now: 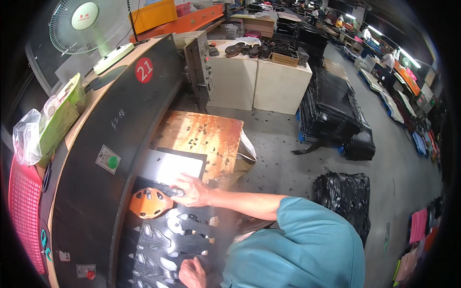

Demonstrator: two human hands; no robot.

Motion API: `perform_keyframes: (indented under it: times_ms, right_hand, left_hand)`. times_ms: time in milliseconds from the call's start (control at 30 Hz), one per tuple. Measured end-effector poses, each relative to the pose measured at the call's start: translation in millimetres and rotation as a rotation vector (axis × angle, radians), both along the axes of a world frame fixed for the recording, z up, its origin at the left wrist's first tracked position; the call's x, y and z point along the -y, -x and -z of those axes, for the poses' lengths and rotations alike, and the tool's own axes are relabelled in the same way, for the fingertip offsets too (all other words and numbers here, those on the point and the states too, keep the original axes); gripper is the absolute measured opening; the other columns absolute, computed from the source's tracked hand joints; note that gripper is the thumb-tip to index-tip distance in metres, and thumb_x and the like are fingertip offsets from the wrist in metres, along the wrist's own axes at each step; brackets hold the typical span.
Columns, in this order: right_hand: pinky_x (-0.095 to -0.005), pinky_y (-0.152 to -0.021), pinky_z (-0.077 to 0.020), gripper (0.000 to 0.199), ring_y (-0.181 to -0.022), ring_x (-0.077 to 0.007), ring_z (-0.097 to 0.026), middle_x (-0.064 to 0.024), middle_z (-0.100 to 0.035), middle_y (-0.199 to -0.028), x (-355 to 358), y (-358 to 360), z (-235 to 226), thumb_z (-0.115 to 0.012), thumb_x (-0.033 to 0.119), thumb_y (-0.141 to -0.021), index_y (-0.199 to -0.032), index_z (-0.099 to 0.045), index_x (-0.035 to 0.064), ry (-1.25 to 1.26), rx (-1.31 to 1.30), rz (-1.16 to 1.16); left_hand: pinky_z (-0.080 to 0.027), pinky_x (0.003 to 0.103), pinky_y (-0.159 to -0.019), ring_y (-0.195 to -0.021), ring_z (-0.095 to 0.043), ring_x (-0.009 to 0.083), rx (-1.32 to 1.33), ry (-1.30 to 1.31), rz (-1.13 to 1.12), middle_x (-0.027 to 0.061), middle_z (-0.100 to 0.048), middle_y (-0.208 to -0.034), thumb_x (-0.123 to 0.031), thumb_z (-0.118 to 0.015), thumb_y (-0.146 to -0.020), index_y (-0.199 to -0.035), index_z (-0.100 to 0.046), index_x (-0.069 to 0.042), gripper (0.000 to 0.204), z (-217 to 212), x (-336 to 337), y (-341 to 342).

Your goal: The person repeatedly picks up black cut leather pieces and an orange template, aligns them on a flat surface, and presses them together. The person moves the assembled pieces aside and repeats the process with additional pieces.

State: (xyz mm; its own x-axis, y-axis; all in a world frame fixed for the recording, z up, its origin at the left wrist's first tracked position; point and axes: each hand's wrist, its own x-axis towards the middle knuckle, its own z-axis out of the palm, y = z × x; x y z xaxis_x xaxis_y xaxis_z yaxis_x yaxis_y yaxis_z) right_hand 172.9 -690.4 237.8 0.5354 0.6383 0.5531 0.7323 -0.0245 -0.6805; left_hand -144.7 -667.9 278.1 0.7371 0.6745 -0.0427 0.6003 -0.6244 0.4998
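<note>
Just beside the right grip (pixel 190 191), a rounded orange plate with holes (pixel 152 204) lies flat, likely to sit steady, on a shiny black, plastic-looking sheet (pixel 184 244) by the left grip (pixel 192 272). I can't tell if either grip holds anything.

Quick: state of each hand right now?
Left hand: loosely curled by the black sheet; grip unclear.
Right hand: fingers curled beside the orange plate; grip unclear.

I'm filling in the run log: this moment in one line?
left hand: at black cut-out sheet | right hand: beside orange perforated plate | grip: unclear
</note>
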Motion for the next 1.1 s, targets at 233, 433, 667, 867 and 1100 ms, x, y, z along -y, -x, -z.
perform_keyframes:
  times_ms: [233,433,667,867,1100]
  right_hand:
    - [-0.0572,-0.11,-0.0462,0.109,-0.128,-0.0513,-0.049,-0.0336,-0.038,-0.15,2.7,35.2,14.7,-0.095,0.04,-0.066,-0.151,-0.043,-0.0039,0.291,0.253,-0.277]
    - [-0.0561,-0.111,-0.0437,0.116,-0.125,-0.0516,-0.048,-0.037,-0.035,-0.151,26.5,53.0,9.5,-0.094,0.042,-0.062,-0.155,-0.041,-0.0032,0.445,0.213,-0.221]
    - [-0.0577,-0.116,-0.0387,0.11,-0.135,-0.053,-0.045,-0.0386,-0.04,-0.148,-1.0,37.7,-12.7,-0.089,0.052,-0.063,-0.15,-0.048,-0.0005,0.462,0.314,-0.396]
    - [-0.0524,-0.097,-0.0464,0.083,-0.113,-0.0425,-0.056,-0.0297,-0.059,-0.127,-21.9,18.7,-32.4,-0.081,0.049,-0.069,-0.132,-0.063,-0.0013,0.312,0.406,-0.537]
    - [-0.0369,-0.116,-0.044,0.098,-0.132,-0.0262,-0.057,-0.0179,-0.059,-0.145,-39.0,-51.6,-76.0,-0.091,0.036,-0.071,-0.155,-0.055,0.0031,0.582,-0.465,-0.843]
  left_hand:
    - [-0.052,0.043,-0.067,-0.071,-0.066,0.0291,-0.095,0.565,0.248,0.0153,-0.07,-0.079,-0.039,-0.062,-0.104,-0.102,-0.071,-0.001,0.039,-22.1,39.3,20.9]
    - [-0.057,0.043,-0.084,-0.09,-0.075,0.0371,0.463,0.111,0.09,0.0234,-0.077,-0.1,-0.009,-0.059,-0.106,-0.113,-0.072,0.007,0.022,2.7,-15.1,-2.3]
    - [-0.027,0.054,-0.128,-0.151,-0.04,0.0473,0.234,-0.433,0.032,0.0315,-0.048,-0.157,-0.015,-0.063,-0.103,-0.146,-0.055,0.005,0.048,53.6,-43.0,-68.7]
    - [-0.029,0.057,-0.126,-0.151,-0.041,0.0469,0.149,-0.478,-0.011,0.0291,-0.048,-0.159,-0.021,-0.069,-0.099,-0.146,-0.056,0.004,0.056,50.6,-40.1,-65.6]
    - [-0.031,0.056,-0.125,-0.152,-0.04,0.0443,0.126,-0.373,-0.054,0.0263,-0.046,-0.161,-0.024,-0.075,-0.096,-0.148,-0.056,0.002,0.061,20.5,-41.2,-70.4]
